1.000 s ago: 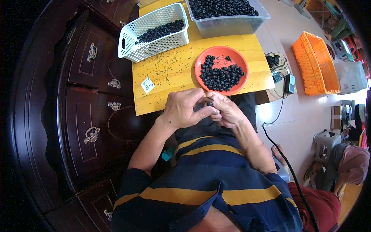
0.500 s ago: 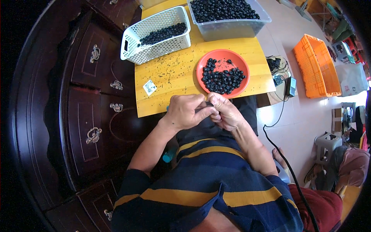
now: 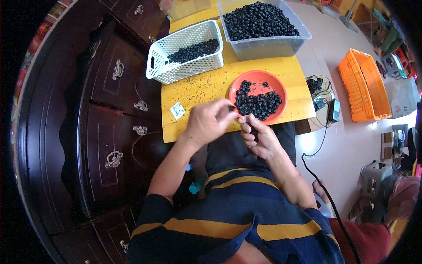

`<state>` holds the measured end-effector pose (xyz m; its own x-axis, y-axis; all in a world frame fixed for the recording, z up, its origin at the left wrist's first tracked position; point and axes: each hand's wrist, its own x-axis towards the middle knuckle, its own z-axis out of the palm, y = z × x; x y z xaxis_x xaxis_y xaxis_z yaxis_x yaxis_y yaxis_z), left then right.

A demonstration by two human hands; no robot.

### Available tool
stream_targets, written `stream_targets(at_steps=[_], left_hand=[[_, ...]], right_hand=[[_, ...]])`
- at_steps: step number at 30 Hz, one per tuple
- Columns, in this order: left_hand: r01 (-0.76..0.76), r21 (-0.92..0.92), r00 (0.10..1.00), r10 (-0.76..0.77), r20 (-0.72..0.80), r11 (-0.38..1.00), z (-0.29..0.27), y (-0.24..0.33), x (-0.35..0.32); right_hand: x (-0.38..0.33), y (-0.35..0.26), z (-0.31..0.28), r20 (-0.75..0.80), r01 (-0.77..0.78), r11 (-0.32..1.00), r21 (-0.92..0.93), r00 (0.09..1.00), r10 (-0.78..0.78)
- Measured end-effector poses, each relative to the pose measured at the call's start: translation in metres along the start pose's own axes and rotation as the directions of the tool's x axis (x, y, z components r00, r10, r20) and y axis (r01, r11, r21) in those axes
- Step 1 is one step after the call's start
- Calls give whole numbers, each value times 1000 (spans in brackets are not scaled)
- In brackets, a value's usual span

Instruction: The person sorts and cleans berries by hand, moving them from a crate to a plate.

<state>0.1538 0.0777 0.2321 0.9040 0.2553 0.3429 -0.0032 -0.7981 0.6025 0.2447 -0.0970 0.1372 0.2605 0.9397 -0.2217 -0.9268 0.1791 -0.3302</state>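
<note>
My left hand (image 3: 207,122) is raised over the table's front edge, thumb and forefinger pinching a small black piece (image 3: 231,108) too blurred to identify. Just to its right, my right hand (image 3: 263,140) has its fingers curled round something dark (image 3: 253,131), mostly hidden in the grip. A small gap separates the fingertips of both hands. Right beyond them, a round red-orange plate (image 3: 281,83) holds many small black ring-shaped pieces (image 3: 257,105), bunched toward its near side.
A white perforated basket (image 3: 187,70) with similar black pieces stands at the back left. Beside it, a clear plastic tub (image 3: 268,47) is heaped with them. Black crumbs and a white printed slip (image 3: 177,111) lie on the yellow table (image 3: 202,99). An orange crate (image 3: 365,90) sits on the floor at right.
My hands have come apart; before, their fingers met over a dark piece. The left has moved away with a black piece at its fingertips. The whole view has shifted slightly.
</note>
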Motion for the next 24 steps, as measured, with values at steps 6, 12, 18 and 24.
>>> stream_targets(at_steps=[6, 12, 18, 24], left_hand=[[181, 358, 965, -94, -246, 916, -57, -52, 75], [216, 316, 969, -163, -184, 924, -48, -43, 76], [170, -51, 976, -161, 149, 984, 13, 6, 7], [114, 4, 984, -113, 138, 994, 41, 12, -18]], right_hand=[[2, -6, 5, -36, 28, 963, 268, 999, -19], [2, -10, 3, -63, 103, 916, 388, 994, -85], [6, -12, 6, -71, 112, 913, 393, 993, -91], [7, -5, 11, -56, 149, 918, 367, 989, -138]])
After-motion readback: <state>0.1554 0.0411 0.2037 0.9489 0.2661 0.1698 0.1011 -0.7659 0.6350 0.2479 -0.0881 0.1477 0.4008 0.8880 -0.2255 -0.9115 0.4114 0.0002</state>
